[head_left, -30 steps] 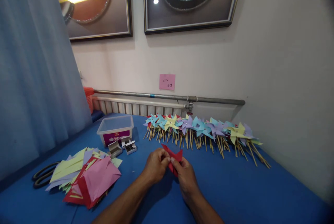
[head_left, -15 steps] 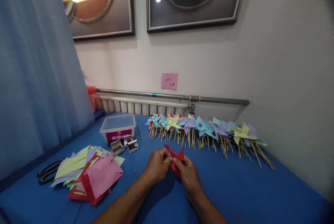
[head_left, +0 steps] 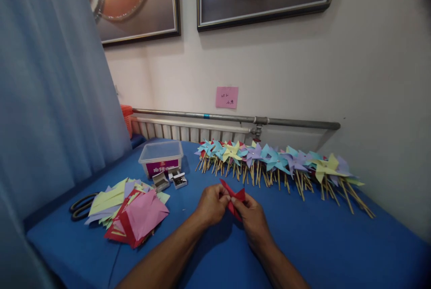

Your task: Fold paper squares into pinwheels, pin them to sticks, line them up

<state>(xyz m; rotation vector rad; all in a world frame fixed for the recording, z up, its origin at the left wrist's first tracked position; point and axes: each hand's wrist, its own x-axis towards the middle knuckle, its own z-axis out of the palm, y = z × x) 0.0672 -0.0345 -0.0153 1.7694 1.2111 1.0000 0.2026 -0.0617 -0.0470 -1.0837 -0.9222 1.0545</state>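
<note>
A red paper [head_left: 233, 199] is held above the table [head_left: 319, 244] between both hands, near the middle of the view. The left hand [head_left: 212, 204] is closed on the paper's left side, its fingertips [head_left: 225, 198] pinched against the folded edge. The right hand [head_left: 255, 220] is closed on the paper's right and lower part, with the thumb pressed on the front. Both grips are clenched on the red paper, and the two hands are touching or nearly touching at the fingertips. Pointed flaps of the paper are seen sticking up above the fingers.

Behind the hands, a long row of pinwheels [head_left: 276, 163] on wooden sticks is laid along the far edge of the table, just before the wall. To the left, a loose pile of paper sheets [head_left: 131, 210] in pink, red, yellow and purple is spread on the blue cloth. Scissors [head_left: 80, 206] are partly covered by the pile's left edge. A clear plastic box [head_left: 161, 158] is set behind the pile, and two small open boxes [head_left: 170, 181] are placed just in front of it. A pink note [head_left: 226, 97] is stuck on the wall above a pipe [head_left: 235, 119].
</note>
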